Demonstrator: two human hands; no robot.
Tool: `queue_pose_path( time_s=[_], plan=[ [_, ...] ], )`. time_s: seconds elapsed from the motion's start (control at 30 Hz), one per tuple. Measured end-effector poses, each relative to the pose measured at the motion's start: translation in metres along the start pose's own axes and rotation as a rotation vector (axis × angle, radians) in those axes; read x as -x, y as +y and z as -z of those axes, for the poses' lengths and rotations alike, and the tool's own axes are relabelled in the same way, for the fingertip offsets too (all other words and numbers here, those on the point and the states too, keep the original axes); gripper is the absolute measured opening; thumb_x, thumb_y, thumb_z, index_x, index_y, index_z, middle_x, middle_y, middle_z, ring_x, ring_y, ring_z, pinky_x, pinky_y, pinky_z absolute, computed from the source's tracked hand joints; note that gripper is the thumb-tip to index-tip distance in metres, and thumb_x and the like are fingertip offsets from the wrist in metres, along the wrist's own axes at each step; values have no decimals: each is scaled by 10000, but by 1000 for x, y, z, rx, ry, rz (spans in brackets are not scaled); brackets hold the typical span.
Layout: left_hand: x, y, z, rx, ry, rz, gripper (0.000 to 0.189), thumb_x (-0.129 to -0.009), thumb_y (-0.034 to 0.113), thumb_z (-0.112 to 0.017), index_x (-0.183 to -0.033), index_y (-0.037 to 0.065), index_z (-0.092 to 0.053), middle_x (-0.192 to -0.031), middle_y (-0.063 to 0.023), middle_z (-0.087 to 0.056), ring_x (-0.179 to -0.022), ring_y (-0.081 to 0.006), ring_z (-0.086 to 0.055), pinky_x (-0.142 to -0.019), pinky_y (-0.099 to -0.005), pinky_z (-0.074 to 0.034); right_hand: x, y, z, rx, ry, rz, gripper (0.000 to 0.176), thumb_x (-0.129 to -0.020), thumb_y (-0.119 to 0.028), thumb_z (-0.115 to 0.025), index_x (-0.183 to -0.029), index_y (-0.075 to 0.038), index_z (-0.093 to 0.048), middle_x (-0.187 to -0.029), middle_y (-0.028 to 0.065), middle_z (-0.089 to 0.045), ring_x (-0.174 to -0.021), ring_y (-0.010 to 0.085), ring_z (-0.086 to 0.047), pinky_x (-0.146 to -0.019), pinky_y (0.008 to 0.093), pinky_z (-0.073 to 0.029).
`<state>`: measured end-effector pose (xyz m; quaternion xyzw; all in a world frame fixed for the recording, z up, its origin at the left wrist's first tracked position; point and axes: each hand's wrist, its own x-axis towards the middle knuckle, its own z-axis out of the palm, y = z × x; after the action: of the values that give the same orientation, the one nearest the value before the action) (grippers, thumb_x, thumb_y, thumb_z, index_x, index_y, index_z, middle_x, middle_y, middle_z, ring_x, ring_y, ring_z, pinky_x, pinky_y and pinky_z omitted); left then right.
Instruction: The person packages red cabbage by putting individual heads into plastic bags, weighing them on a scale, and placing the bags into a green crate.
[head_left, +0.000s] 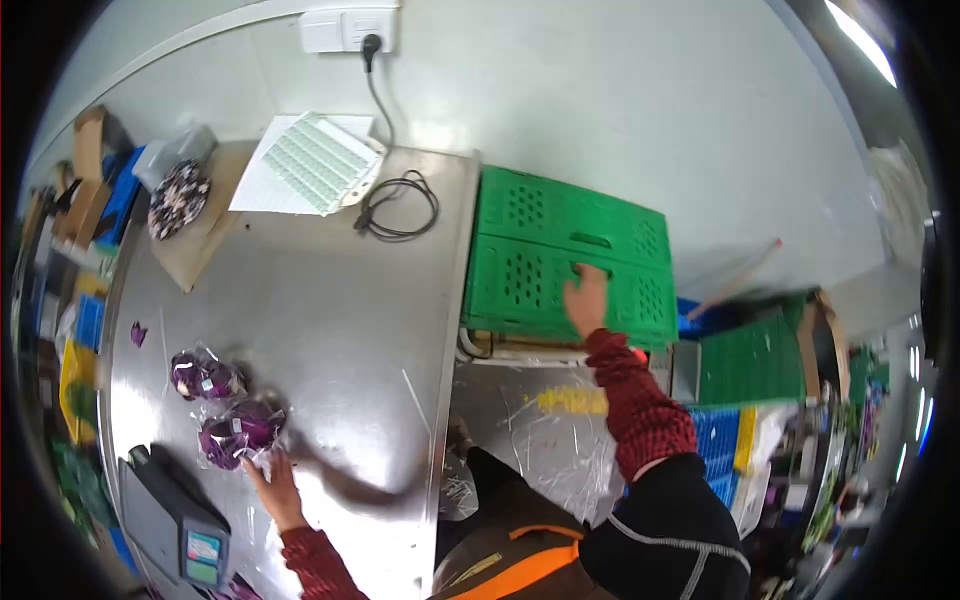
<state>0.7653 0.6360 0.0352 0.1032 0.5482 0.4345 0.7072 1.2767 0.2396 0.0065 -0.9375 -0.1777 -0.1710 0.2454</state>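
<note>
The left hand (pixel 275 488) is touching the nearer wrapped purple bundle (pixel 238 432) on the steel table (pixel 340 300); a second bundle (pixel 200 378) is lying just beyond. The right hand (pixel 587 298) is resting against the green crate (pixel 530 250) at right.

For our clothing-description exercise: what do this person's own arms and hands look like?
Left hand and right hand are ungloved. Both forearms wear red-and-black patterned knit sleeves; the right upper arm has a black sleeve with thin pale seams.

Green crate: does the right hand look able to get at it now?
Likely yes: the right hand is stretched out at the green crate, against its front wall, and nothing stands between them.
</note>
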Motion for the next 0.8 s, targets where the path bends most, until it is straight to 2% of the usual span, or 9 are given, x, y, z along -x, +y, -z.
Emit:
queue_pose_path(
  time_s=[0.07,0.17,0.2,0.23,0.3,0.4,0.53,0.7,0.8],
  plan=[
    [-6,5,-5,-1237,-299,-646,688,-886,171,-724,-1458,21,-372,-1172,-135,-640,-1086,-255,-634,-860,-399,-547,-37,72,-6,218,-111,35,495,-780,-46,-605,-1268,3,-544,-1232,247,-585,-1176,419,-531,-1013,476,-426],
    [-62,0,11,-1185,-257,-665,632,-874,33,-714,-1435,35,-424,-1231,-115,-612,-1032,-216,-639,-869,-321,-535,-82,126,-12,343,-374,328,655,-784,-239,-758,-1335,-5,-494,-1284,232,-551,-1206,407,-511,-1018,481,-423],
    [-56,3,-9,-1125,-260,-632,560,-914,123,-702,-1410,39,-456,-1229,-104,-604,-1066,-215,-618,-893,-362,-539,-94,148,-21,445,-520,382,764,-732,-345,-822,-1329,-7,-486,-1278,243,-545,-1196,414,-510,-1005,475,-432],
    [-51,-4,-29,-379,-293,-312,501,-955,256,-664,-1370,38,-488,-1225,-113,-597,-1111,-220,-596,-899,-395,-551,-101,164,-29,298,-518,347,739,-707,-255,-828,-1308,-10,-475,-1264,253,-531,-1176,428,-509,-993,473,-439],
    [-67,-2,-58,-710,-294,-572,472,-982,361,-605,-1282,3,-532,-1207,-139,-592,-1089,-261,-611,-870,-429,-573,-118,161,-28,360,-639,292,758,-618,-57,-802,-1283,-19,-440,-1229,222,-508,-1161,434,-497,-972,480,-449],
    [-113,31,-98,-237,-222,-232,572,-959,390,-637,-1307,-38,-485,-1298,-189,-525,-1035,-298,-639,-853,-425,-572,-120,155,-30,333,-693,286,753,-595,-45,-799,-1248,-20,-425,-1224,214,-490,-1153,429,-495,-955,485,-454],
    [-128,26,-143,-60,-189,-308,732,-923,394,-684,-1446,19,-335,-1246,-186,-525,-998,-298,-647,-813,-417,-572,-124,117,-9,454,-750,211,747,-581,-57,-790,-1224,-9,-412,-1246,222,-470,-1185,425,-470,-971,490,-432],
    [-88,-42,-112,-792,-362,-259,667,-885,276,-746,-1393,-22,-433,-909,-84,-653,-733,-168,-645,-645,-310,-551,-120,119,45,426,-646,382,817,-570,-149,-763,-1279,18,-394,-1231,238,-468,-1177,461,-452,-1008,500,-384],
    [-21,-79,-93,-1018,-431,-368,476,-903,253,-704,-1247,-51,-578,-920,-107,-694,-772,-135,-659,-642,-281,-536,-102,73,97,414,-578,423,909,-545,-198,-764,-1335,30,-377,-1265,252,-460,-1193,458,-444,-1032,485,-374]
  ],
)
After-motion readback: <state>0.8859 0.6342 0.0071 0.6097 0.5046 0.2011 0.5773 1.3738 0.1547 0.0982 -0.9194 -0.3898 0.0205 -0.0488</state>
